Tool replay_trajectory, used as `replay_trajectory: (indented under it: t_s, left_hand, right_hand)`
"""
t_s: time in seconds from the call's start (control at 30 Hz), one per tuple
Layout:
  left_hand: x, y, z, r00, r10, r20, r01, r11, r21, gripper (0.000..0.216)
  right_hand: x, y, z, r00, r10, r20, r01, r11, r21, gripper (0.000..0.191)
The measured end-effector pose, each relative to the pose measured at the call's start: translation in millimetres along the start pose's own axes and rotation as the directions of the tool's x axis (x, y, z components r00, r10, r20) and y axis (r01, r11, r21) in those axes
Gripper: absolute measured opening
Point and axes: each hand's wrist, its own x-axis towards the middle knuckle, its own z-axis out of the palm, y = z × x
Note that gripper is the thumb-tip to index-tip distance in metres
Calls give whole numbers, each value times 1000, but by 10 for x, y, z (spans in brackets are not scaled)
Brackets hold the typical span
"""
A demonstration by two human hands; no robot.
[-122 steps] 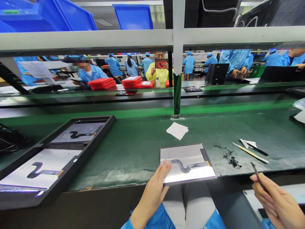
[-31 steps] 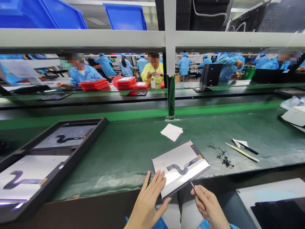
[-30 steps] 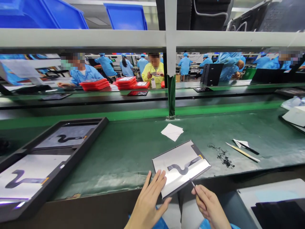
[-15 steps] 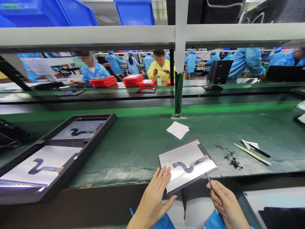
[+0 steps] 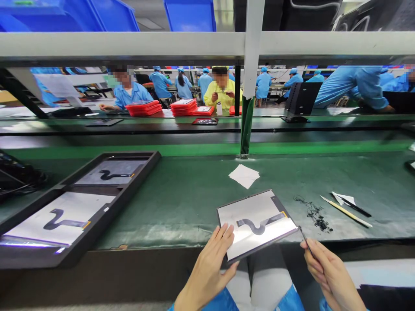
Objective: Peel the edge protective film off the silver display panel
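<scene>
A flat display panel [image 5: 240, 211] with a silvery back and a curved dark flex cable [image 5: 254, 226] lies tilted at the bench edge, its near corner jutting past it. My left hand [image 5: 210, 259] grips its lower left corner, fingers over the top and thumb along the near edge. Pinched in my right hand [image 5: 327, 263] is a slim dark tool that looks like tweezers [image 5: 306, 242]. Its tip is just off the panel's right corner, with a tiny dark bit there. Dark stringy scraps [image 5: 319, 218] lie just beyond.
A black tray [image 5: 110, 216] at left holds two similar panels. White paper squares [image 5: 244, 176] lie beyond my panel. At right are a pale pointed stick [image 5: 346, 211], a black tool [image 5: 356, 206] and a white scrap. A post [image 5: 248, 129] stands at the back; co-workers sit beyond.
My right hand has moved right, taking the tool tip from the panel's near edge to just off its right corner. My left hand keeps its place on the panel. The view shifted slightly.
</scene>
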Motion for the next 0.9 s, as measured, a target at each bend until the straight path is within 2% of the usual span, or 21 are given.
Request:
replay_trajectory:
  t_s: [0.1,0.3,0.5,0.7,0.9]
  left_hand:
    - [14,-16,1,1000,-13,5,13,1000,-19,53]
    - [78,-68,-31,998,-19,57,20,999,-28,53]
    - [102,-91,-53,998,-21,67,24,999,-42,55]
    - [108,-98,-66,998,-22,66,26,998,-54,56]
    - [109,-102,-55,997,-28,76,32,998,-53,55]
  right_hand:
    - [3,-94,-19,1000,9,-29,-9,1000,-4,63]
    - [54,-194,-90,998,-51,-34,51,999,6,57]
    - [93,-323,-103,993,-72,-99,76,997,32,59]
    - [116,-392,-245,992,-99,-83,103,993,50,50]
    - [87,-545,-220,977,-74,-202,92,993,81,59]
